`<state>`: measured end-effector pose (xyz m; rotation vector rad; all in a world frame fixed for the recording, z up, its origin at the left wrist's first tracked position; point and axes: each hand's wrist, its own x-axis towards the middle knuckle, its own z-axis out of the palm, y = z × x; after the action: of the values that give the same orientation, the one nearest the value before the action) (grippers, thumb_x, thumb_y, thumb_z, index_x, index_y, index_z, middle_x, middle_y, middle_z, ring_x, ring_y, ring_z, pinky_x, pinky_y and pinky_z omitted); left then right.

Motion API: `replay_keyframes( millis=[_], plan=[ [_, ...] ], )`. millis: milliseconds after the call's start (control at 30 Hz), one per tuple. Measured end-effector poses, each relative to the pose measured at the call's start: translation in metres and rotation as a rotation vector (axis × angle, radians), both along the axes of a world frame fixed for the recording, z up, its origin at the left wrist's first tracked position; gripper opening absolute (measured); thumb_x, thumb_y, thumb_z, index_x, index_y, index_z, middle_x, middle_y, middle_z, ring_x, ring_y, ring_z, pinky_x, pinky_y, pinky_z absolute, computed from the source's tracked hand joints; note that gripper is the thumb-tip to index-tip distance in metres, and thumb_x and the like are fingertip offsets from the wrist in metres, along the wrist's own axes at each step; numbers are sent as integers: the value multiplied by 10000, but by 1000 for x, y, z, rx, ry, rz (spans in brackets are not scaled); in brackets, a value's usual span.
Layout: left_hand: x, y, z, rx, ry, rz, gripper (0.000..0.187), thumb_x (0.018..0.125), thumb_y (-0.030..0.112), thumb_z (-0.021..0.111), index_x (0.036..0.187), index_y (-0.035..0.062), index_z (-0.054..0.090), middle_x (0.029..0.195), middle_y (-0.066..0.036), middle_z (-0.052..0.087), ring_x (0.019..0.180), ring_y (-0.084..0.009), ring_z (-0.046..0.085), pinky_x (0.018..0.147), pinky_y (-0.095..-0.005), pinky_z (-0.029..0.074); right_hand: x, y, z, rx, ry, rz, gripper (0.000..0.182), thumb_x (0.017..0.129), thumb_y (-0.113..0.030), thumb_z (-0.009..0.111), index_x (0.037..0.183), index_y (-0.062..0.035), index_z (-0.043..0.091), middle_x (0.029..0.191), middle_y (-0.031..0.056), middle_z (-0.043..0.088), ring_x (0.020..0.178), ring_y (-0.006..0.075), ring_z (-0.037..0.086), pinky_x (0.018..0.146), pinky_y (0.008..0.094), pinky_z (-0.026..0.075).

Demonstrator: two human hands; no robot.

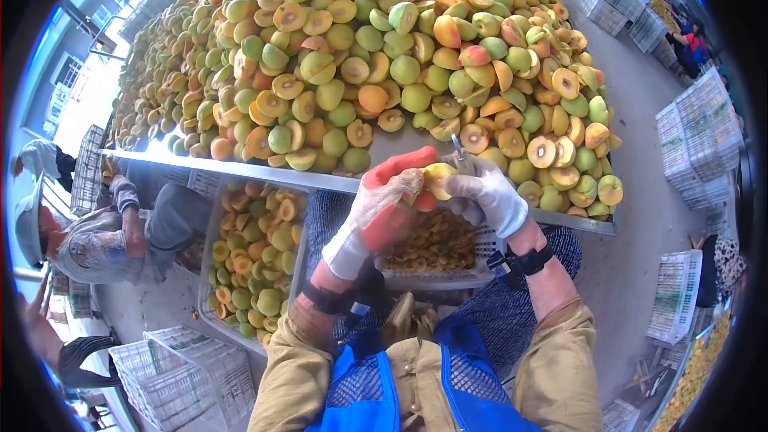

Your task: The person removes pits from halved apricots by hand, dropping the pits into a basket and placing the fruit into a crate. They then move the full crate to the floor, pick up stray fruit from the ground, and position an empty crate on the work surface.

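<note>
My left hand (386,202), in a white glove with red-orange rubber, is closed around a yellow fruit piece (437,180). My right hand (486,192), in a pale glove, pinches the other side of that fruit and also holds a small metal tool (459,152) that points up. Both hands are just over the near edge of a metal table (320,182) heaped with halved green, yellow and orange fruit (408,70). Below my hands, a white crate (436,278) holds small brownish-yellow pieces.
A crate of fruit (256,260) stands left of my legs. Stacked empty crates (188,372) are at the lower left, more crates (702,140) at the right. A seated person (104,232) works at the table's left; other people are at the far right.
</note>
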<state>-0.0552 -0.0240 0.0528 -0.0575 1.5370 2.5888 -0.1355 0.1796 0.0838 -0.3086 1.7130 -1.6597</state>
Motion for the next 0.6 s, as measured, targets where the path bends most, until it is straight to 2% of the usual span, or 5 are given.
replay_keyframes(
  millis=[200,433,500,567,600],
  plan=[
    [-13,-7,-48,1024,23,-500,679,995,367,642,1552,94,367,1282,-251,610,805,-167,663,617,-222,519,-12,16,-36,-447,-424,62,431,951,-382,634,1143,4,649,693,59,645,409,43,424,360,179,275],
    [7,-6,-10,919,-126,-201,525,1073,425,468,1513,141,434,1373,-228,573,840,-211,666,655,-279,557,-19,16,-36,-437,-330,-115,407,991,-391,607,1153,-21,654,656,34,601,416,57,435,363,200,280],
    [9,-10,-19,898,-133,-123,499,1051,396,528,1458,109,487,1322,-171,602,907,-231,660,680,-291,572,-30,8,-24,179,26,-156,364,1022,-419,580,1111,-68,619,637,4,557,414,61,424,393,218,317],
    [15,-10,-18,741,-143,56,491,1037,378,563,1440,105,502,1282,-151,615,950,-240,654,696,-292,574,-43,4,-80,474,1014,-345,401,1034,-458,561,1101,-64,592,639,3,544,416,65,443,396,219,328],
    [18,-9,-14,679,-89,111,455,1013,333,613,1396,98,539,1230,-125,623,992,-252,645,727,-286,572,-30,-1,-62,346,776,-304,415,1035,-470,554,1105,-61,585,642,5,545,415,68,444,393,221,329]
  ],
)
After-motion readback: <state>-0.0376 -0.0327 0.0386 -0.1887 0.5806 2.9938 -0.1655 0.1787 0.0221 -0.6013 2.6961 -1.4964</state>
